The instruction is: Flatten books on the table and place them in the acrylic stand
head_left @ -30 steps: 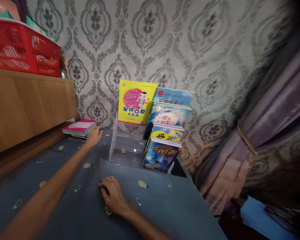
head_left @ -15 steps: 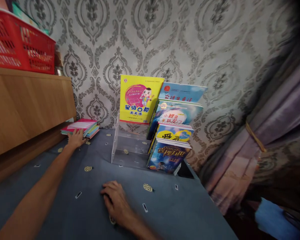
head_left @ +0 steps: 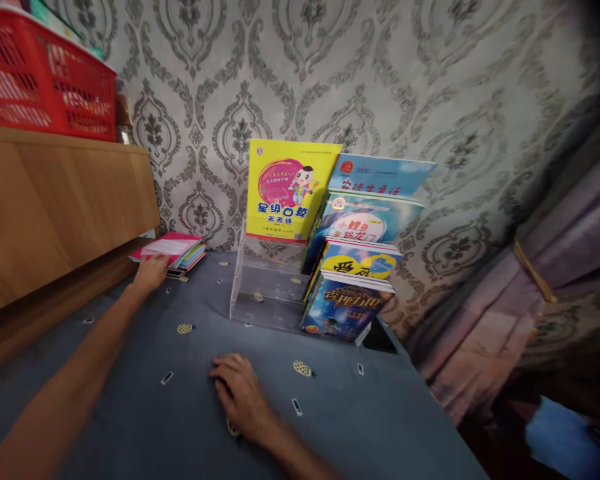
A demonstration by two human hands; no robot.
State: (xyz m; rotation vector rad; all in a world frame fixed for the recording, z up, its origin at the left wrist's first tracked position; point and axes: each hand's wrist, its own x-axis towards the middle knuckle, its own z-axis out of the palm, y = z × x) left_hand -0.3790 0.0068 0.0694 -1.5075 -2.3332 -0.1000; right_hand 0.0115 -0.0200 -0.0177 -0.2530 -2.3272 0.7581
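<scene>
My left hand (head_left: 153,272) reaches far out to a stack of books at the left, its fingers closed over the front edge of the pink book (head_left: 180,244) on top. Below that book, the other books (head_left: 194,257) show only their coloured edges. My right hand (head_left: 237,387) rests on the tablecloth, empty, with its fingers loosely bent and the thumb apart. Ahead of it stands a clear stepped book rack (head_left: 237,287). A yellow workbook (head_left: 280,190) leans on its back tier, and several storybooks (head_left: 347,307) fill the tiers on its right side.
A wooden cabinet (head_left: 65,213) borders the table on the left, with a red basket (head_left: 83,100) on top. Behind the rack's right corner lies a dark flat object (head_left: 380,339). A tied curtain (head_left: 500,320) hangs past the right edge of the blue-grey tablecloth (head_left: 380,427).
The fingers of my left hand, spread over the stack before, have drawn together on the pink book's front edge. My right hand stays in place on the cloth. The view has shifted slightly.
</scene>
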